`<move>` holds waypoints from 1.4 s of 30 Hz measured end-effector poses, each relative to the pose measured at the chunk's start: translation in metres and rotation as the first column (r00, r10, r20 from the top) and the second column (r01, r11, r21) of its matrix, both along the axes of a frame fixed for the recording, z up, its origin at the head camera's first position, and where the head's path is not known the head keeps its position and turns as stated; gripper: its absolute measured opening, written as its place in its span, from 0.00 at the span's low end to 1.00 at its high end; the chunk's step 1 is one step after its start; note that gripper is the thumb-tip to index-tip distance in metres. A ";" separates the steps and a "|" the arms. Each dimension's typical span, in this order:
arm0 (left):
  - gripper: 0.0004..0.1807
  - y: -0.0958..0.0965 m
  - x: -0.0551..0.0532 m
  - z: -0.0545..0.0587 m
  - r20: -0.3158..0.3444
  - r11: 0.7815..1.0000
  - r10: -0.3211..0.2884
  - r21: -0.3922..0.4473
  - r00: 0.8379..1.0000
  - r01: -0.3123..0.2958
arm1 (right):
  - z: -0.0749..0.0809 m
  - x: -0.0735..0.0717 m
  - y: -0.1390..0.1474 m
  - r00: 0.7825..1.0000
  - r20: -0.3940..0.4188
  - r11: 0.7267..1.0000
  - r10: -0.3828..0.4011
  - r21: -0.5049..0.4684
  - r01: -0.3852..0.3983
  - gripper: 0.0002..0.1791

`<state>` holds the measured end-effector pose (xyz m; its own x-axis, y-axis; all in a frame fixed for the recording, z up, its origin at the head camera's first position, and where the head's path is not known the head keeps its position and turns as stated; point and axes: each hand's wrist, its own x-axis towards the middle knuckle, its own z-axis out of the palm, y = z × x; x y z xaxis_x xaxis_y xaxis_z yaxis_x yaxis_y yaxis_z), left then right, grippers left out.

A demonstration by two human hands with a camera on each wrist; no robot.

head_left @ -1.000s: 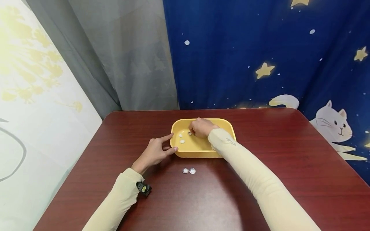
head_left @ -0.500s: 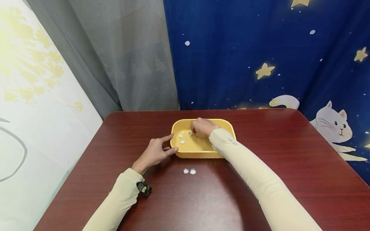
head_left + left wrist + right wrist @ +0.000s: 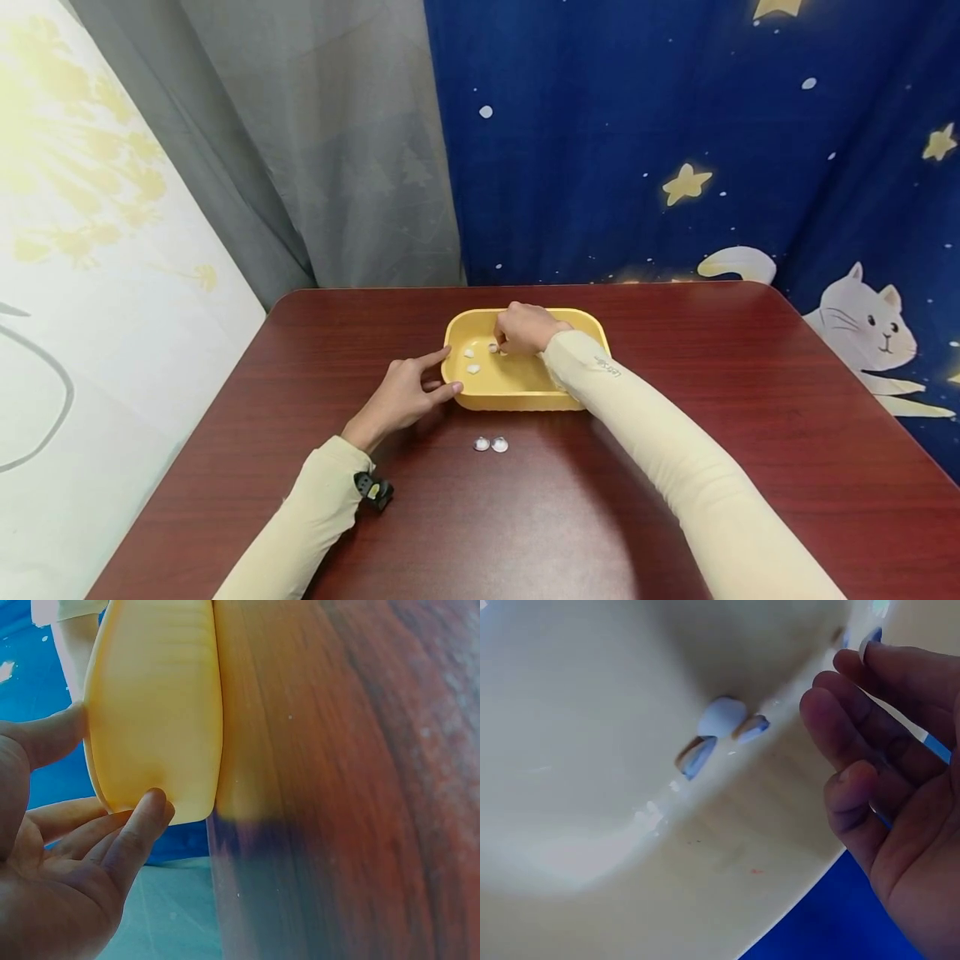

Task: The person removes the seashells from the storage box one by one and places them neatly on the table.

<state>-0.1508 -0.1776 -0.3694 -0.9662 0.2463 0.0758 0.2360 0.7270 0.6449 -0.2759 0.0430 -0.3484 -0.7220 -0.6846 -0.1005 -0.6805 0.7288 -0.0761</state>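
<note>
Right grip (image 3: 525,327) pinches shell (image 3: 871,643) at fingertips (image 3: 847,661), within yellow tub (image 3: 517,402).

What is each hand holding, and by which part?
The left hand grips the yellow, rounded-rectangular plastic tub by its left end. The right hand pinches a small, curved, white-and-bluish shell; which edge, I can't tell.
</note>
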 end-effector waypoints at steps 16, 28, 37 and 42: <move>0.39 -0.002 -0.001 0.002 0.024 1.000 0.011 -0.016 1.000 -0.010 | 0.026 0.009 0.000 0.997 0.046 0.994 0.065 -0.094 -0.061 0.07; 0.40 0.001 0.003 0.002 0.026 1.000 0.009 -0.025 1.000 -0.009 | 0.043 0.026 0.011 0.995 0.001 0.987 0.097 -0.127 -0.096 0.03; 0.40 0.001 0.004 0.001 0.005 0.999 0.013 -0.039 1.000 -0.013 | 0.043 0.045 0.034 0.994 -0.056 0.973 0.091 -0.208 -0.101 0.04; 0.40 0.001 0.005 0.002 0.001 1.000 0.004 -0.028 1.000 -0.004 | 0.038 0.062 0.046 0.989 -0.110 0.953 0.098 -0.275 -0.125 0.06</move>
